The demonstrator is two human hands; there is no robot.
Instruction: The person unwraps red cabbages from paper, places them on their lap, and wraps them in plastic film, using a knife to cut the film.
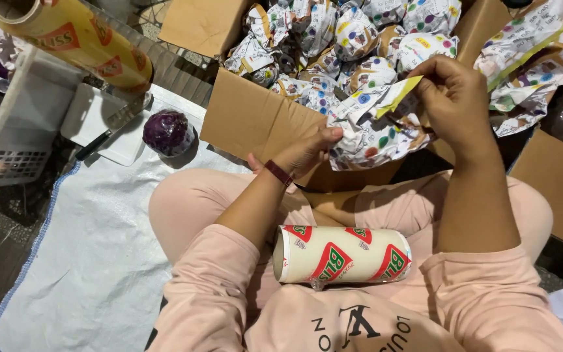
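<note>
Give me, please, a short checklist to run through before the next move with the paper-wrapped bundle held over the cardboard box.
1. Both hands on the bundle: ok. The left hand pinches the paper-wrapped bundle at its left edge, and the right hand grips its top right.
2. Yellow strip under control: ok, it sits at the right hand's fingertips.
3. Room in the cardboard box: cannot tell; wrapped bundles already fill the part in view.
4. Roll in the lap steady: ok, it lies on its side between the thighs.
5. Wrapped purple ball out of the way: ok, it rests on the white sheet, apart from both hands.
</note>
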